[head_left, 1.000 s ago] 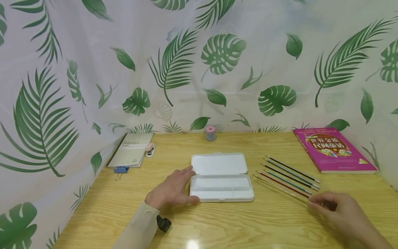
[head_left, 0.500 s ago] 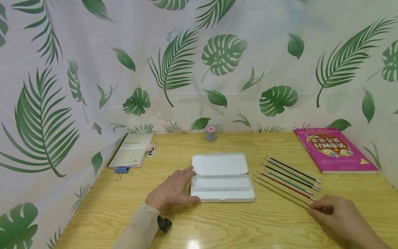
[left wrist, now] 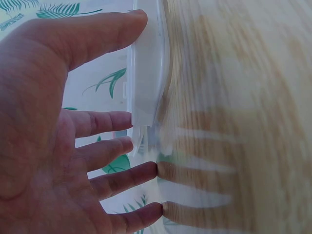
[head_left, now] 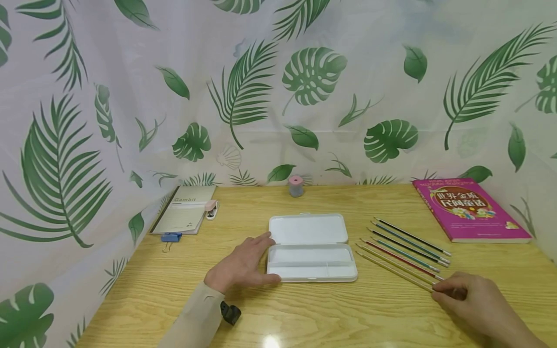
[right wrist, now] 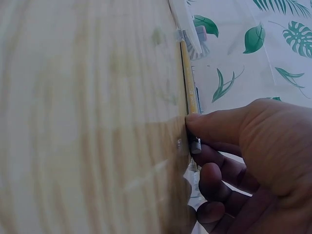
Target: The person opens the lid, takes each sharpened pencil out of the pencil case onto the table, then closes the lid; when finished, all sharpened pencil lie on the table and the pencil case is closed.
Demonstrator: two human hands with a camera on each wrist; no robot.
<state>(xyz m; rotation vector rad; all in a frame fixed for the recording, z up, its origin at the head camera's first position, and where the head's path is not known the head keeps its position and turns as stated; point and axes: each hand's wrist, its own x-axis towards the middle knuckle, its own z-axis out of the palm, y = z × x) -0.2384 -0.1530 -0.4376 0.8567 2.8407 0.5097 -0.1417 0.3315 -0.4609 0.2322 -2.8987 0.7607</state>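
Nearest, at the lower right: right hand (head_left: 474, 297) low on the wooden bench (head_left: 304, 314), fingers (right wrist: 214, 126) curled and pinching the near end of the yellow pencil (head_left: 393, 270), thumb pressed on its metal ferrule. Pencil flat on the bench, running up-left from the hand towards the case, first in a fanned row with the other pencils (head_left: 409, 246) lying just beyond it, side by side, tips towards the case. At the lower left: left hand (head_left: 241, 266), fingers straight and spread, palm down, thumb along the near left corner of the open white pencil case (head_left: 311, 249), fingertips touching its left edge; beige sleeve and a dark wrist strap behind. Case in the middle of the bench, lid laid flat behind the tray, well apart from the right hand. Farther back on the left: a tan notebook (head_left: 184, 215) with a blue binder clip (head_left: 169, 237) at its near corner and a small pink item at its right edge. Farther right: a magenta book (head_left: 470, 208). At the far edge, centre: a small pink-topped sharpener (head_left: 296, 186) against the leaf-print curtain (head_left: 278, 87).
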